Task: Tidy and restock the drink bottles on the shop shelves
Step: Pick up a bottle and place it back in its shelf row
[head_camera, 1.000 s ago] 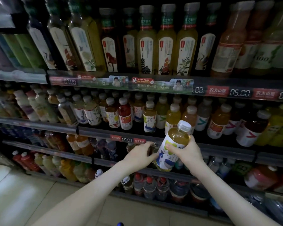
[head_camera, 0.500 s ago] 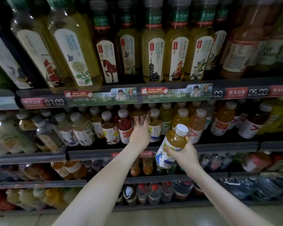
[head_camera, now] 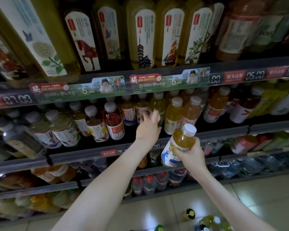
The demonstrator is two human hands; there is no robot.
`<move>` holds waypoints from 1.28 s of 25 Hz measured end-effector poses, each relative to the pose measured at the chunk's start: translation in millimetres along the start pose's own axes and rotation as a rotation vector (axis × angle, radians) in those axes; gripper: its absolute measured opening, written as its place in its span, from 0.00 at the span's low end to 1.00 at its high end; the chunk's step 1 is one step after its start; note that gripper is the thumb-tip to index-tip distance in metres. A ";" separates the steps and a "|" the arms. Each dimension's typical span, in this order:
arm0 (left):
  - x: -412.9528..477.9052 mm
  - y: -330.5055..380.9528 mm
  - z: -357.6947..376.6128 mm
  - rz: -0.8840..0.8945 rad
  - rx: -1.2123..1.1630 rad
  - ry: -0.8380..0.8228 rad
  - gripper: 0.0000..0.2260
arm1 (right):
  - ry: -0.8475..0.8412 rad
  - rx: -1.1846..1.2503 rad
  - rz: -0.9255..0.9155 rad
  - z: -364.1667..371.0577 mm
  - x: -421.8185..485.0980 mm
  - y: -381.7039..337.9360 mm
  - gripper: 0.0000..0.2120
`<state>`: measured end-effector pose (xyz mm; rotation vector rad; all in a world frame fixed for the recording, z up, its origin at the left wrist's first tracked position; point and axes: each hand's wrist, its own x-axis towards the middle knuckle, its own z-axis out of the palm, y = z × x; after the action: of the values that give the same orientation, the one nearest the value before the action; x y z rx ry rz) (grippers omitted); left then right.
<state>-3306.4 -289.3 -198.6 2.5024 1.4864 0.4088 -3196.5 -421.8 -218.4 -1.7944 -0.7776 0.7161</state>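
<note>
At the dark metal middle shelf (head_camera: 207, 132), the left hand (head_camera: 148, 129) is reaching among white-capped plastic bottles (head_camera: 173, 114), its grip too blurred to tell. The right hand (head_camera: 190, 154) is gripping an amber white-capped plastic bottle (head_camera: 182, 140) just below. Nudged neighbours could be toppling forward.
</note>
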 end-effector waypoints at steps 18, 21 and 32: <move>26.4 -21.2 3.1 -0.108 -0.253 0.094 0.30 | -0.008 0.077 -0.056 34.3 14.3 -32.8 0.32; -4.2 -42.6 3.3 0.008 -0.169 0.230 0.35 | -0.048 0.094 -0.116 53.9 8.5 -37.7 0.31; -6.6 -137.6 -35.3 0.079 0.234 0.390 0.31 | 0.006 0.182 -0.228 180.2 15.5 -39.8 0.35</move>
<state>-3434.7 -228.8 -209.0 2.7904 1.6564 0.8201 -3332.3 -297.5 -239.2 -1.5152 -0.8684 0.6095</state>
